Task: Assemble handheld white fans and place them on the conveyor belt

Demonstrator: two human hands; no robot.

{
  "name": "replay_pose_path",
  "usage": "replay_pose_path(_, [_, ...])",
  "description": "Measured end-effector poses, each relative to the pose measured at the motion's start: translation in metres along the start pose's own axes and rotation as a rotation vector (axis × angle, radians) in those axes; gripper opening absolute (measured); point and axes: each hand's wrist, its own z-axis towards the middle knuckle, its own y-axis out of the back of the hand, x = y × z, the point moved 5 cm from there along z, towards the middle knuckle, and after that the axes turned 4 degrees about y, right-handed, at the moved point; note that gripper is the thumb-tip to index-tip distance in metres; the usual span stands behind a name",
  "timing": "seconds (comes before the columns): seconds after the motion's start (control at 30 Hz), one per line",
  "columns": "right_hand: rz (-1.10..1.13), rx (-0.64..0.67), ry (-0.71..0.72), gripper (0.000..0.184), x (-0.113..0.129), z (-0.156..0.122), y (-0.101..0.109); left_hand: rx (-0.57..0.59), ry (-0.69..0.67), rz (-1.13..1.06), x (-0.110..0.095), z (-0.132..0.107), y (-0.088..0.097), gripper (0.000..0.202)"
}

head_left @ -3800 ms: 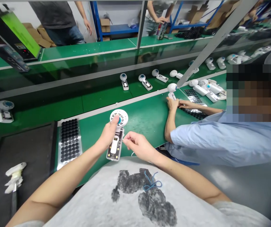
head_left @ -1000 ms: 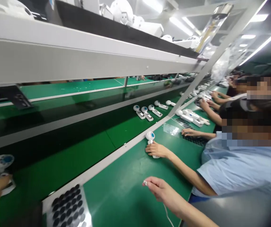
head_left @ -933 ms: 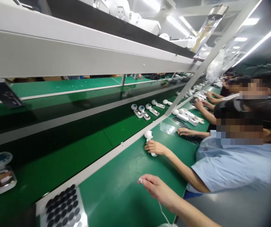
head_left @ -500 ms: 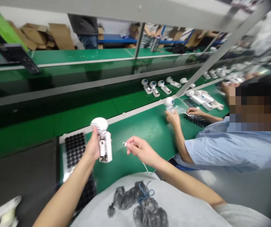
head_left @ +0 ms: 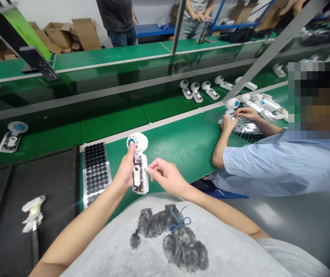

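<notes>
- Closest to the camera, the left hand (head_left: pixel 127 169) is closed around the handle of a white handheld fan (head_left: pixel 138 163). It holds the fan upright above the near edge of the green surface (head_left: pixel 182 142), thumb raised to the round head with its blue centre.
- Just right of the fan, the right hand (head_left: pixel 165 177) pinches a small white piece (head_left: pixel 146 168) between thumb and forefinger. The piece touches the side of the fan's handle; whether it is seated there cannot be told.
- Left of the fan, a shiny sheet of black round pads (head_left: pixel 95 171) lies flat on the surface.
- Further left of the fan, a white brush-like tool (head_left: pixel 33 209) rests on a dark mat (head_left: pixel 9 184).
- Right of the fan, a co-worker in a light blue shirt (head_left: pixel 268 165) leans over the same surface, both hands on a second fan (head_left: pixel 232 104) above another pad sheet.
- Beyond the fan, a conveyor belt (head_left: pixel 110 119) carries a row of fans (head_left: pixel 199 90) lying down. One lone fan (head_left: pixel 12 134) lies well to the left.
- Farthest from the fan, past a second green surface, two people stand by flattened cardboard boxes (head_left: pixel 63 34) and blue shelving.
</notes>
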Motion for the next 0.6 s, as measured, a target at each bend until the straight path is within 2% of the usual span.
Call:
replay_pose_path(0.17, [-0.141,0.013,0.012,0.011,-0.002,-0.005,0.013,-0.029,-0.066,0.170,0.001,-0.004,-0.012,0.047])
replay_pose_path(0.3, [-0.088,0.145,-0.098,0.010,-0.016,-0.004,0.018,0.004,-0.029,0.350,0.005,-0.001,-0.024,0.046])
replay_pose_path(0.37, [-0.049,0.143,-0.117,0.010,-0.020,-0.005,0.022,0.028,0.023,0.368,0.009,0.001,-0.029,0.046])
replay_pose_path(0.47, [-0.045,0.054,-0.083,0.012,-0.022,-0.008,0.030,0.020,0.046,0.324,0.013,0.004,-0.033,0.046])
replay_pose_path(0.6, [-0.076,0.097,-0.113,0.013,-0.028,-0.008,0.036,0.022,0.063,0.350,0.019,0.008,-0.040,0.044])
